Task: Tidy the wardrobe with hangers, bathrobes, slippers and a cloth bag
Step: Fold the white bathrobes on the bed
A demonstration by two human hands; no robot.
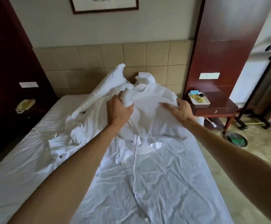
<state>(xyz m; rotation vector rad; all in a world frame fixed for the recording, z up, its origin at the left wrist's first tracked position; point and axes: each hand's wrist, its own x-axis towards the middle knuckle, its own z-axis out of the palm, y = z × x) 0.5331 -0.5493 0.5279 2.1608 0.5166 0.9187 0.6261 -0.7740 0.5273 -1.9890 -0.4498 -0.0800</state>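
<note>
Bed (163, 183) with wrinkled white sheet, white bathrobe (149, 107) lying near the headboard; both arms stretched forward, left hand (119, 109) and right hand (180, 110) fingers curled, gripping its cloth

Single head view, wide-angle, looks forward and down from foot of bed (147, 183) toward headboard (99, 59); close over bed, both forearms reaching in from bottom edge.
</note>
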